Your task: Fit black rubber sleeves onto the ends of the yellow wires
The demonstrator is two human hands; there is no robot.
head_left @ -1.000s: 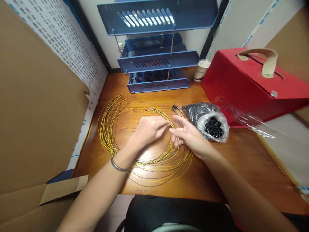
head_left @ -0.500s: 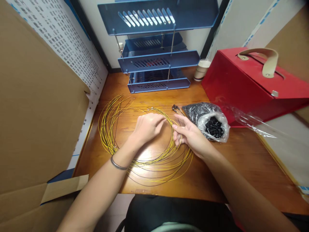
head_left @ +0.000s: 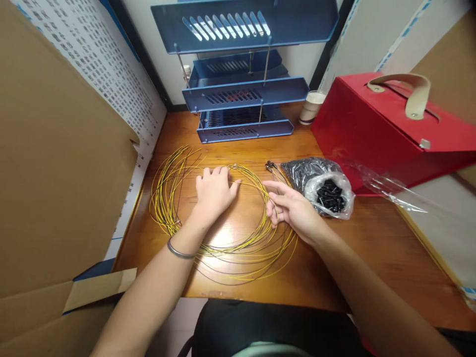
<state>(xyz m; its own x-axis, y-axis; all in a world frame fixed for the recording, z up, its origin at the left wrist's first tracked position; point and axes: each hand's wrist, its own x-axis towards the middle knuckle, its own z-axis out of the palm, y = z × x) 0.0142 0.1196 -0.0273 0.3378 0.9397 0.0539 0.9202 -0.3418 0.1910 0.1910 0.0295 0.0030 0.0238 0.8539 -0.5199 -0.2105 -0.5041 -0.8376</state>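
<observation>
A loose coil of thin yellow and dark wires (head_left: pixel 167 210) lies on the wooden table. Over the coil's upper left inside is my left hand (head_left: pixel 214 192), back up, fingers a little spread and thumb apart, with nothing visible in it; its fingertips are partly hidden. My right hand (head_left: pixel 288 203) rests at the coil's right side, palm turned inward. Its thumb and curled fingers close around a few strands, while the index finger stretches out. Just beyond it, several wires end in black tips (head_left: pixel 270 165). Beside that hand, an open plastic bag (head_left: pixel 308 171) holds small black parts (head_left: pixel 330 196).
A blue tiered tray rack (head_left: pixel 245 130) stands at the back, with a paper cup (head_left: pixel 311 106) beside it. The red box (head_left: pixel 357 129) with a beige handle takes up the right rear. Cardboard (head_left: pixel 67 163) walls the left side. The table's front edge is near my lap.
My left hand has moved left, away from my right hand, and its pinched fingers have spread. My right hand stays nearly in place.
</observation>
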